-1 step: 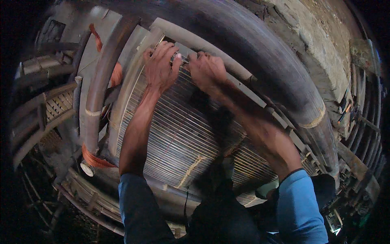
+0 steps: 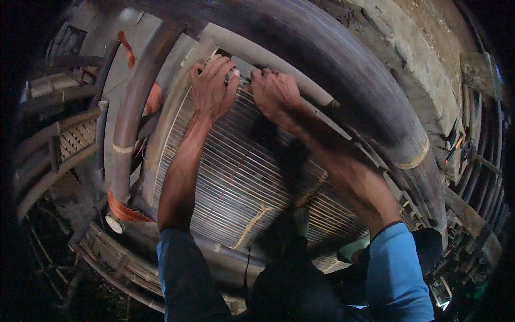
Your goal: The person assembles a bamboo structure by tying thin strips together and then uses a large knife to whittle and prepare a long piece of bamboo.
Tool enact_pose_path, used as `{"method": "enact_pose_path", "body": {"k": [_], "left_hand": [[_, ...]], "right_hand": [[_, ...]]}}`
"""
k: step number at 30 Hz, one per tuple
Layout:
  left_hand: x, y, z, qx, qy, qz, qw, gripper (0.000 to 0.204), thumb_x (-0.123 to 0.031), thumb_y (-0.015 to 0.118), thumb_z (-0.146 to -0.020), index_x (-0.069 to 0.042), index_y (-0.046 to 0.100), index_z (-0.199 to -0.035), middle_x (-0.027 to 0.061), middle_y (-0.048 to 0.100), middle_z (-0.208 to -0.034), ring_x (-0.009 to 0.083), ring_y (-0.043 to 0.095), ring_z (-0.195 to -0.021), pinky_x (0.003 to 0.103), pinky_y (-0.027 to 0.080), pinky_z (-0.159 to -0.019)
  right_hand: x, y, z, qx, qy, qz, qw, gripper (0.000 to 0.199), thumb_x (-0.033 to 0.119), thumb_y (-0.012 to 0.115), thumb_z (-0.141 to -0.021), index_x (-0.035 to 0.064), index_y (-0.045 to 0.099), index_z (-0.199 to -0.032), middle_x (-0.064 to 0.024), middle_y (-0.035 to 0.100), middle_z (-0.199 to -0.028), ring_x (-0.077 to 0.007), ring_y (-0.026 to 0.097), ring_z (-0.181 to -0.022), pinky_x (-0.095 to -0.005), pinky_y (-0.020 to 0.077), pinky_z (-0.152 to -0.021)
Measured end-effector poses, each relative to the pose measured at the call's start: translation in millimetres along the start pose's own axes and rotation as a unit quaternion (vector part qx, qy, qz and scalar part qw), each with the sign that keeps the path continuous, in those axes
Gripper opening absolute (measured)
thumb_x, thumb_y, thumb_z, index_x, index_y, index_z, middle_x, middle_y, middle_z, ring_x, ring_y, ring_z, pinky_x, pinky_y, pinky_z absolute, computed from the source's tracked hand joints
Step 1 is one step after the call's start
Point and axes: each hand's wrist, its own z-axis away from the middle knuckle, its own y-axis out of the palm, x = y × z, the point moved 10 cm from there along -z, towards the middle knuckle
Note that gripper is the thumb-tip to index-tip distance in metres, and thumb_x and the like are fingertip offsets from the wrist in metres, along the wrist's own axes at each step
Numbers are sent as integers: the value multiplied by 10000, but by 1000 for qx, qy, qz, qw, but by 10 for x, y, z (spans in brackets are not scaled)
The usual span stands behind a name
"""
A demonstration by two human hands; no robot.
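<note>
A slatted panel of thin, pale, shiny strips [image 2: 214,177], which looks like a bamboo seat, lies in front of me inside a frame. My left hand [image 2: 212,88] is at its far left corner, fingers curled over the edge by the light side rail [image 2: 163,126]. Close to its right, my right hand [image 2: 276,92] is closed, knuckles up, beside the far flat rail [image 2: 263,53]. Something small and dark shows in the narrow gap between the hands; its kind is unclear. Whatever either hand grips is hidden by the fingers.
A thick dark bamboo pole [image 2: 343,70] curves along the far side, and another upright pole [image 2: 129,107] stands at the left. Orange cord [image 2: 126,209] is wrapped around its lower end. More bamboo furniture [image 2: 64,139] stands left; a stone ledge [image 2: 424,70] lies far right.
My right hand has shifted slightly to the right, away from the left hand, and its forearm has moved a little with it. The left hand stays in place.
</note>
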Motion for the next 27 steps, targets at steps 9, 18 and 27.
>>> {"method": "enact_pose_path", "body": {"k": [9, 18, 27], "left_hand": [[-56, -16, -189, -21, -24, 9, 999, 221, -284, 664, -837, -67, 622, -832, 74, 607, -865, 258, 579, -911, 438, 338, -847], [92, 31, -135, -9, -35, 30, 999, 257, -288, 673, -826, -63, 590, -733, 89, 586, -787, 267, 568, -822, 418, 364, -816], [-35, -73, -177, -37, -2, -9, 999, 271, -307, 712, -772, -85, 572, -705, 62, 572, -749, 253, 564, -784, 417, 371, -796]], "right_hand": [[8, 372, -74, 152, -130, 241, 950, 174, 177, 560, -884, 39, 595, -985, -101, 646, -930, -278, 640, -894, -374, 530, -770], [413, 91, 239, -119, -241, 323, 907, 111, 108, 557, -885, 69, 616, -972, -82, 591, -967, -193, 572, -927, -293, 482, -802], [380, 183, 209, 32, -256, 371, 892, 310, 112, 581, -812, -29, 610, -1087, -141, 615, -1038, -265, 608, -946, -310, 479, -891]]}}
